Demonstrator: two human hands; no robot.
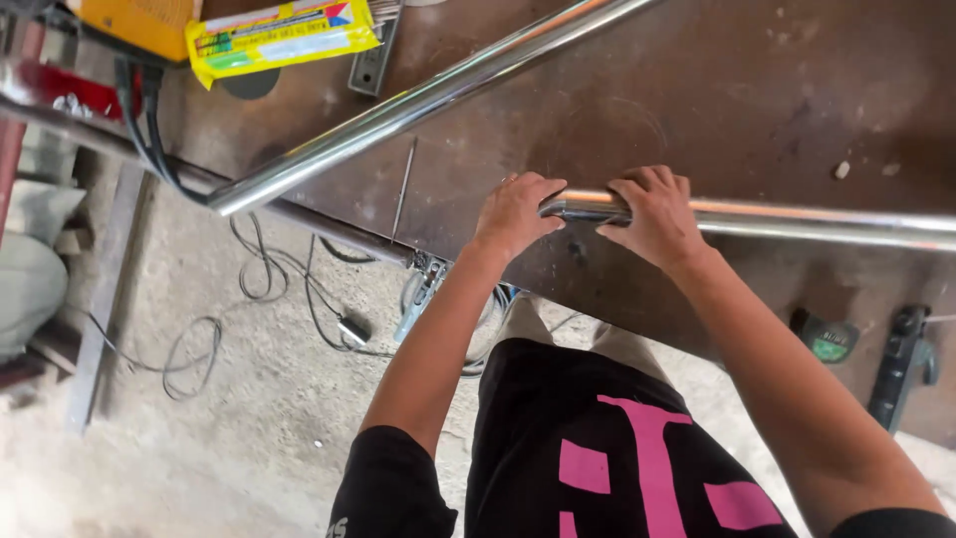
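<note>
Both forearms reach forward and slightly toward each other over the brown metal table (pixel 757 90). The left hand (pixel 515 212) is at the table's near edge, fingers curled in a closed grasp, knuckles up. The right hand (pixel 652 216) sits just beside it, farther along the same edge, palm down, fingers bent over and closed, wrist angled back.

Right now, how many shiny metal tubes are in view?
2. One tube lies across the table, its end under both hands. The other tube runs diagonally above it. More may lie outside the view.
</note>
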